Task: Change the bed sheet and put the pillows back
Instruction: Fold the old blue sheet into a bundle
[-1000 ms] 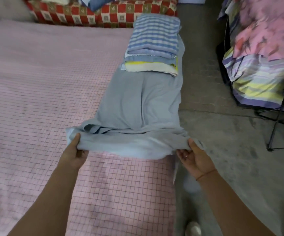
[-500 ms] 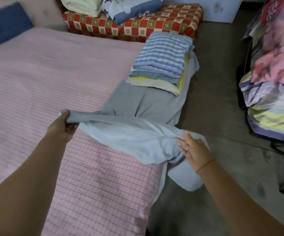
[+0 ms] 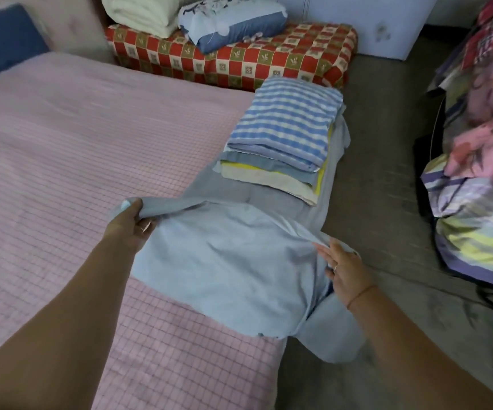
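Note:
A pale blue-grey sheet lies folded along the right edge of the pink checked mattress, its near end hanging off the edge. My left hand grips a corner of the sheet and holds it lifted to the left. Fingers straight, my right hand rests flat on the sheet's right side near the mattress edge. A stack of folded linens, blue-striped on top, sits on the sheet's far end. A blue pillow and a cream folded blanket lie on the red checked bench.
A blue cushion sits against the headboard at far left. A rack heaped with floral and striped bedding stands at right. Grey concrete floor runs between the bed and the rack. A pale blue cabinet stands at the back.
My left hand has pulled the sheet corner up and leftward, spreading the top layer open. My right hand let go of its pinch and now lies flat on the sheet. The view tilted up.

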`<state>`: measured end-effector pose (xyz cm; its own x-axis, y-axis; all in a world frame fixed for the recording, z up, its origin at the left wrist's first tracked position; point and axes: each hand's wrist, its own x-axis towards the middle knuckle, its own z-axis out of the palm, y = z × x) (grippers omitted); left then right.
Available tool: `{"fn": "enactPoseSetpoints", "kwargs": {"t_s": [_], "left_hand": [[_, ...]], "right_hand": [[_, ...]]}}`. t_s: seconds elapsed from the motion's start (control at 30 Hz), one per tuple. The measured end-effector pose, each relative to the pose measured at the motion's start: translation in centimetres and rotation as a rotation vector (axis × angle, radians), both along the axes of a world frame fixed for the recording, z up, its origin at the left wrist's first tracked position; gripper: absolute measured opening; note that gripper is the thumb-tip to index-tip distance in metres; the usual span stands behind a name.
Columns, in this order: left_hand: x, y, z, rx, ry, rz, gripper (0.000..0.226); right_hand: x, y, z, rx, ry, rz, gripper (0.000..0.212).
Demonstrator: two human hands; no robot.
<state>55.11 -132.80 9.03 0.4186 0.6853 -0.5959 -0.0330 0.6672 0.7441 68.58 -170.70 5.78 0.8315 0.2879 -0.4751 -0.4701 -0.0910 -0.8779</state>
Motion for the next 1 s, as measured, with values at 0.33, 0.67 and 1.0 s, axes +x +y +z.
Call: {"fn": "enactPoseSetpoints", "kwargs": {"t_s": [0.33, 0.67, 1.0], "left_hand": [[0.5, 1.8, -8.9, -0.086, 0.269, -0.067, 0.018], [-6.9, -4.0, -15.7, -0.139, 0.504, 0.013, 0.084], [-3.4, -5.0, -11.7, -0.236, -0.083, -0.106, 0.033]], "right_hand": [[-0.1, 2.9, -5.6, 0.098, 0.367, -0.195, 0.029], [-11.8, 3.1, -8.3, 0.01, 0.691, -0.469, 0.031], [-6.5, 4.6, -7.6, 0.586, 0.646, -0.585, 0.056]]}}
